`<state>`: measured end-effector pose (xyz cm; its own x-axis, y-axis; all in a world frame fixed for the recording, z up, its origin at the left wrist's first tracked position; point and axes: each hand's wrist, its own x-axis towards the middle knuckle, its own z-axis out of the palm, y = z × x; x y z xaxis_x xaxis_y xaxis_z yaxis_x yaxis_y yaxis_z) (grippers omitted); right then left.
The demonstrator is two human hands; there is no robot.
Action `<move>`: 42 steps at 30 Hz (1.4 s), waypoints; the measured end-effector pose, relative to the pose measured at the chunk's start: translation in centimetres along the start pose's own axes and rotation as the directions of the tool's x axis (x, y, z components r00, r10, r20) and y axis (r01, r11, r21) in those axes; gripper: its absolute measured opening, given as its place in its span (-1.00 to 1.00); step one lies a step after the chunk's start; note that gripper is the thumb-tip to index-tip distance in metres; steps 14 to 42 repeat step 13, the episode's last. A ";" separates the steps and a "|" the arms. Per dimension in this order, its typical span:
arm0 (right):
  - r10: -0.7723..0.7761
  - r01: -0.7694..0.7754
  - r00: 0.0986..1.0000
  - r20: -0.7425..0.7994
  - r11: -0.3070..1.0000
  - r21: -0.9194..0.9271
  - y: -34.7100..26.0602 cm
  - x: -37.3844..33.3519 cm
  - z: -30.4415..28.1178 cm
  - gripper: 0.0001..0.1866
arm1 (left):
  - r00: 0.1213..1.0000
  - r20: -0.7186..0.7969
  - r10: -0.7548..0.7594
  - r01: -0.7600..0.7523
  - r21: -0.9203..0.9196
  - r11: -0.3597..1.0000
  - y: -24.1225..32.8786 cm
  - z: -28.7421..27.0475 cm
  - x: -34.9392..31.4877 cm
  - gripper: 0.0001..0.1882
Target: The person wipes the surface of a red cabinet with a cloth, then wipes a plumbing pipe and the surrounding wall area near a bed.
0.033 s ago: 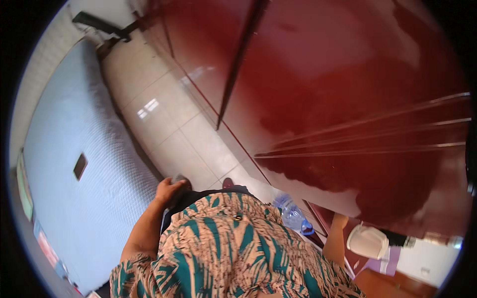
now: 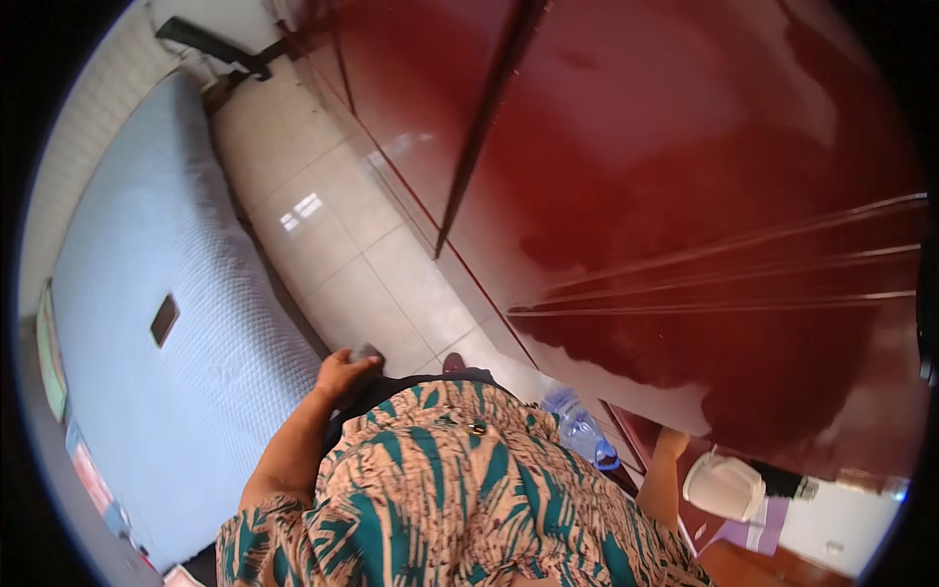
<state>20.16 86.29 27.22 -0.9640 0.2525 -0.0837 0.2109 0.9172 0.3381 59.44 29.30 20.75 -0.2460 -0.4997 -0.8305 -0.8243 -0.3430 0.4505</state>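
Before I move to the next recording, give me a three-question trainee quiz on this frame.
1. True or false: the left hand rests at the person's waist, near a small grey thing by its fingers.
2. Which lies on the pale blue bed? A) a dark flat rectangle B) a red cup C) a pair of shoes
3. Fill in: the clear bottle low beside the glossy red wardrobe has a ____ cap.

Key: 1 true; 2 A; 3 blue. The right hand is hidden below the forearm, so what it holds cannot be told.
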 end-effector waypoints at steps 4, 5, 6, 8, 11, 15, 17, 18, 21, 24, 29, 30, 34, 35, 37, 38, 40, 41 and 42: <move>0.031 -0.022 0.999 -0.045 0.984 0.178 -0.3 -2.4 -1.1 -0.46 | 0.980 0.196 -0.024 0.073 -0.243 0.967 -4.9 2.4 0.8 -0.60; 0.058 -0.044 0.997 -0.054 0.973 0.226 0.0 -3.3 -1.9 -0.45 | 0.984 0.174 -0.031 0.068 -0.215 0.974 -3.4 3.0 0.2 -0.60; 0.087 -0.066 0.994 -0.063 0.958 0.279 0.5 -4.5 -2.7 -0.44 | 0.999 0.031 0.034 -0.032 -0.054 0.998 -2.1 2.6 -0.4 -0.60; 0.126 -0.101 0.991 -0.044 0.923 0.370 1.3 -7.4 -5.6 -0.42 | 0.989 -0.118 0.093 -0.094 0.001 0.996 -1.3 1.5 -0.3 -0.59; -0.008 -0.055 0.984 0.178 0.937 0.344 0.9 -12.3 -10.0 -0.40 | 0.984 -0.173 0.033 -0.103 -0.414 0.904 -3.3 -2.1 0.7 -0.61; -0.169 0.089 0.965 0.201 0.930 0.357 1.6 -14.5 -10.6 -0.40 | 0.983 -0.179 -0.040 -0.045 -0.450 0.892 -4.6 -4.8 1.2 -0.61; -0.169 0.089 0.965 0.201 0.930 0.357 1.6 -14.5 -10.6 -0.40 | 0.983 -0.179 -0.040 -0.045 -0.450 0.892 -4.6 -4.8 1.2 -0.61; -0.169 0.089 0.965 0.201 0.930 0.357 1.6 -14.5 -10.6 -0.40 | 0.983 -0.179 -0.040 -0.045 -0.450 0.892 -4.6 -4.8 1.2 -0.61; -0.169 0.089 0.965 0.201 0.930 0.357 1.6 -14.5 -10.6 -0.40 | 0.983 -0.179 -0.040 -0.045 -0.450 0.892 -4.6 -4.8 1.2 -0.61; -0.169 0.089 0.965 0.201 0.930 0.357 1.6 -14.5 -10.6 -0.40 | 0.983 -0.179 -0.040 -0.045 -0.450 0.892 -4.6 -4.8 1.2 -0.61; -0.169 0.089 0.965 0.201 0.930 0.357 1.6 -14.5 -10.6 -0.40 | 0.983 -0.179 -0.040 -0.045 -0.450 0.892 -4.6 -4.8 1.2 -0.61; -0.169 0.089 0.965 0.201 0.930 0.357 1.6 -14.5 -10.6 -0.40 | 0.983 -0.179 -0.040 -0.045 -0.450 0.892 -4.6 -4.8 1.2 -0.61; -0.169 0.089 0.965 0.201 0.930 0.357 1.6 -14.5 -10.6 -0.40 | 0.983 -0.179 -0.040 -0.045 -0.450 0.892 -4.6 -4.8 1.2 -0.61; -0.169 0.089 0.965 0.201 0.930 0.357 1.6 -14.5 -10.6 -0.40 | 0.983 -0.179 -0.040 -0.045 -0.450 0.892 -4.6 -4.8 1.2 -0.61; -0.169 0.089 0.965 0.201 0.930 0.357 1.6 -14.5 -10.6 -0.40 | 0.983 -0.179 -0.040 -0.045 -0.450 0.892 -4.6 -4.8 1.2 -0.61; -0.169 0.089 0.965 0.201 0.930 0.357 1.6 -14.5 -10.6 -0.40 | 0.983 -0.179 -0.040 -0.045 -0.450 0.892 -4.6 -4.8 1.2 -0.61; -0.169 0.089 0.965 0.201 0.930 0.357 1.6 -14.5 -10.6 -0.40 | 0.983 -0.179 -0.040 -0.045 -0.450 0.892 -4.6 -4.8 1.2 -0.61; -0.169 0.089 0.965 0.201 0.930 0.357 1.6 -14.5 -10.6 -0.40 | 0.983 -0.179 -0.040 -0.045 -0.450 0.892 -4.6 -4.8 1.2 -0.61; -0.169 0.089 0.965 0.201 0.930 0.357 1.6 -14.5 -10.6 -0.40 | 0.983 -0.179 -0.040 -0.045 -0.450 0.892 -4.6 -4.8 1.2 -0.61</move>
